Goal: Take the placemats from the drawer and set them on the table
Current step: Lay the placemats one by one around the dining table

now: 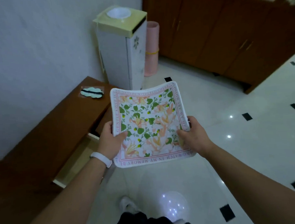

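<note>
I hold a square floral placemat (149,122), white with pink flowers, green leaves and a pink lettered border, flat in the air above the floor. My left hand (111,138) grips its left edge, thumb on top. My right hand (192,135) grips its right edge the same way. The mat's far edge curls upward. To the lower left, an open drawer (81,158) juts out of a low brown cabinet (48,133); its pale inside shows nothing I can make out. No dining table is in view.
A white water dispenser (123,50) stands against the wall ahead, a pink rolled mat (151,49) beside it. Brown wooden cupboards (224,32) line the back right. A cloud-shaped eye mask (92,93) lies on the low cabinet. Glossy white tiled floor (228,125) spreads to the right.
</note>
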